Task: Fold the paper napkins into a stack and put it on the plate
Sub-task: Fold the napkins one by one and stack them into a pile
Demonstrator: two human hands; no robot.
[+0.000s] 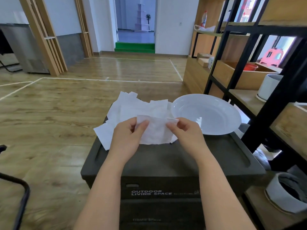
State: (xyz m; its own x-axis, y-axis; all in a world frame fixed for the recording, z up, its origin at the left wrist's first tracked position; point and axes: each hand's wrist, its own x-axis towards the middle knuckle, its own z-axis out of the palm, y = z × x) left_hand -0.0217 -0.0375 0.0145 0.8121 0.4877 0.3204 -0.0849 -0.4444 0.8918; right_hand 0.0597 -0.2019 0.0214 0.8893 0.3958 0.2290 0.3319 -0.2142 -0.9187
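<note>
Wooden floor (pixel 66 103) with white lines; black-framed wooden shelving (pixel 232 52) on the right; far doorway (pixel 135 19) above green steps (pixel 134 46).

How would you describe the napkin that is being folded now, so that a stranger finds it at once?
Find the dark box in the middle, with a white plate on its far right corner. Left of the plate lies a loose pile of napkins. The napkin is the only one lifted off the pile, pinched at its top corners by the left hand and the right hand.
</note>
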